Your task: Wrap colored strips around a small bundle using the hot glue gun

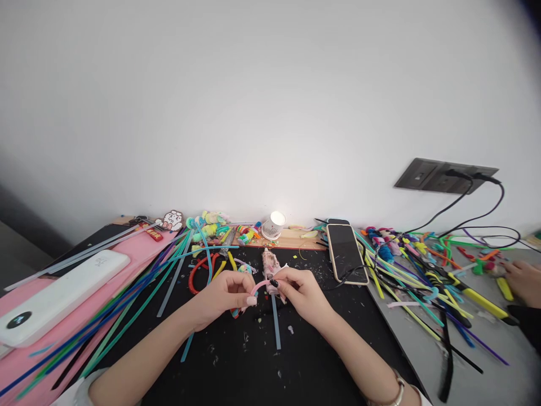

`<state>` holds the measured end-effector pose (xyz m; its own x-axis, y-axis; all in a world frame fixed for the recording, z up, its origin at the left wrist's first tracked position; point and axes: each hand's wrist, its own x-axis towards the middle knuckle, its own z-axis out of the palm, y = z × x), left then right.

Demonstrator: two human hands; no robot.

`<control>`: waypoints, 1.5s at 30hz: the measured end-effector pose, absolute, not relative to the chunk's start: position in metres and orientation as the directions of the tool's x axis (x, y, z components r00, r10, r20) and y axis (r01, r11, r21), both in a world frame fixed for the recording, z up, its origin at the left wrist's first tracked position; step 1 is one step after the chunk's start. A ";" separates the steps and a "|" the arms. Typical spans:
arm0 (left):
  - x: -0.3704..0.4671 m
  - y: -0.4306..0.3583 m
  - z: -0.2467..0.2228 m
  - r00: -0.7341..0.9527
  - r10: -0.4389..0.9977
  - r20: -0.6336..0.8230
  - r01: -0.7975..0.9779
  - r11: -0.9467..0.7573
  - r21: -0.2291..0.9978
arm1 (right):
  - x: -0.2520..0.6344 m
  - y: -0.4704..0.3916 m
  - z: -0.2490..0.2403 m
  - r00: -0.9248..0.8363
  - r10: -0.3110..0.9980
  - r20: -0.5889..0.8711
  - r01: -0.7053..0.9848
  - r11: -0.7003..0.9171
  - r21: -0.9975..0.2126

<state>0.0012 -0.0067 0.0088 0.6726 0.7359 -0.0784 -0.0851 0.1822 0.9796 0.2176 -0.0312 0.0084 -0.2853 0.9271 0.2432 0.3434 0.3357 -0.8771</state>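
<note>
A short pink pipe cleaner arcs between my two hands over the black mat. My left hand pinches one end between thumb and fingertips. The other end is in the pinch of my right hand, whose nails are dark. Just behind my fingers lies a pale pink crumpled piece, partly hidden by my right hand. A grey-blue strip lies below it on the mat. Beside my left hand are red-handled scissors, partly covered by strips.
Long pipe cleaners and a white power bank lie on the left. A paper cup stands by the wall; a phone lies right of it. Yellow-black cutters sit among strips near another person's hand.
</note>
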 end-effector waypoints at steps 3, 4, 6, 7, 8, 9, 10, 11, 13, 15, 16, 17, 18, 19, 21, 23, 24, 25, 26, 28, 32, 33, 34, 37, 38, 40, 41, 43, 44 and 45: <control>0.003 -0.008 0.009 0.611 0.792 -0.005 -0.236 0.188 0.953 | 0.212 -0.037 0.011 -0.354 0.900 0.254 0.376 0.385 -0.843; 0.004 -0.009 0.009 0.587 0.809 0.008 -0.275 0.190 0.942 | 0.209 -0.039 0.012 -0.388 0.884 0.261 0.382 0.412 -0.827; 0.006 -0.009 0.009 0.549 0.836 0.015 -0.315 0.190 0.930 | 0.204 -0.044 0.014 -0.457 0.858 0.235 0.386 0.429 -0.817; 0.006 -0.009 0.009 0.534 0.845 0.016 -0.316 0.182 0.931 | 0.203 -0.045 0.014 -0.477 0.849 0.228 0.381 0.434 -0.817; 0.006 -0.008 0.009 0.520 0.854 0.021 -0.307 0.164 0.937 | 0.202 -0.046 0.014 -0.485 0.847 0.218 0.375 0.426 -0.823; 0.006 -0.007 0.008 0.503 0.864 0.029 -0.293 0.138 0.946 | 0.201 -0.046 0.014 -0.482 0.851 0.209 0.368 0.413 -0.833; 0.005 -0.007 0.007 0.480 0.877 0.037 -0.275 0.110 0.955 | 0.201 -0.046 0.013 -0.471 0.859 0.201 0.357 0.393 -0.847; 0.004 -0.006 0.007 0.456 0.889 0.039 -0.256 0.089 0.963 | 0.202 -0.046 0.013 -0.457 0.869 0.190 0.346 0.371 -0.862; 0.003 -0.004 0.005 0.420 0.908 0.017 -0.223 0.085 0.971 | 0.203 -0.045 0.011 -0.445 0.880 0.169 0.322 0.333 -0.886; 0.002 -0.004 0.005 0.423 0.906 -0.011 -0.215 0.112 0.970 | 0.204 -0.044 0.010 -0.452 0.879 0.154 0.292 0.309 -0.905; 0.002 -0.004 0.005 0.443 0.897 -0.009 -0.216 0.116 0.970 | 0.204 -0.044 0.010 -0.460 0.876 0.147 0.277 0.299 -0.913; 0.002 -0.005 0.006 0.469 0.883 0.005 -0.216 0.109 0.970 | 0.204 -0.044 0.009 -0.468 0.873 0.142 0.263 0.290 -0.920; 0.002 -0.005 0.006 0.493 0.870 0.026 -0.216 0.094 0.972 | 0.203 -0.044 0.009 -0.474 0.870 0.137 0.251 0.283 -0.926; 0.002 -0.006 0.006 0.513 0.857 0.046 -0.215 0.076 0.974 | 0.203 -0.044 0.009 -0.480 0.867 0.133 0.242 0.276 -0.930; 0.002 -0.006 0.006 0.528 0.846 0.074 -0.209 0.046 0.977 | 0.202 -0.044 0.009 -0.492 0.862 0.123 0.234 0.267 -0.935; 0.002 -0.006 0.006 0.516 0.853 0.082 -0.201 0.027 0.979 | 0.203 -0.044 0.009 -0.497 0.860 0.116 0.236 0.263 -0.936; 0.002 -0.006 0.006 0.504 0.860 0.086 -0.194 0.015 0.981 | 0.203 -0.044 0.009 -0.499 0.860 0.112 0.240 0.261 -0.935; 0.002 -0.006 0.006 0.490 0.867 0.092 -0.183 -0.001 0.983 | 0.203 -0.044 0.009 -0.500 0.859 0.109 0.244 0.261 -0.934; 0.002 -0.006 0.006 0.474 0.875 0.101 -0.170 -0.021 0.985 | 0.203 -0.045 0.009 -0.501 0.859 0.106 0.247 0.260 -0.934; 0.003 -0.005 0.007 0.437 0.891 0.120 -0.142 -0.064 0.988 | 0.203 -0.045 0.009 -0.505 0.858 0.096 0.246 0.249 -0.937; 0.005 -0.006 0.009 0.379 0.915 0.140 -0.141 -0.092 0.986 | 0.203 -0.044 0.008 -0.479 0.877 0.051 0.206 0.168 -0.964; 0.005 -0.006 0.010 0.380 0.916 0.127 -0.157 -0.072 0.985 | 0.203 -0.043 0.008 -0.469 0.882 0.039 0.181 0.139 -0.974; 0.005 -0.006 0.010 0.387 0.916 0.107 -0.174 -0.041 0.984 | 0.203 -0.043 0.008 -0.464 0.885 0.030 0.150 0.112 -0.982; 0.006 -0.007 0.010 0.416 0.908 0.039 -0.214 0.056 0.975 | 0.204 -0.043 0.009 -0.478 0.878 0.020 0.062 0.057 -0.996; 0.005 -0.007 0.009 0.423 0.906 0.027 -0.221 0.075 0.972 | 0.205 -0.043 0.009 -0.489 0.872 0.013 0.044 0.040 -0.998; 0.005 -0.008 0.009 0.437 0.899 0.025 -0.237 0.088 0.968 | 0.206 -0.043 0.008 -0.521 0.854 -0.013 0.018 -0.005 -1.000; 0.005 -0.008 0.009 0.447 0.894 0.032 -0.241 0.086 0.967 | 0.207 -0.043 0.008 -0.541 0.841 -0.030 0.007 -0.030 -1.000; 0.005 -0.008 0.009 0.461 0.886 0.051 -0.235 0.067 0.970 | 0.207 -0.042 0.007 -0.579 0.813 -0.053 -0.001 -0.066 -0.998; 0.005 -0.008 0.010 0.453 0.889 0.064 -0.233 0.049 0.971 | 0.207 -0.042 0.006 -0.588 0.807 -0.059 0.002 -0.072 -0.997; 0.005 -0.008 0.011 0.434 0.898 0.075 -0.231 0.031 0.972 | 0.206 -0.042 0.006 -0.581 0.812 -0.062 0.006 -0.072 -0.997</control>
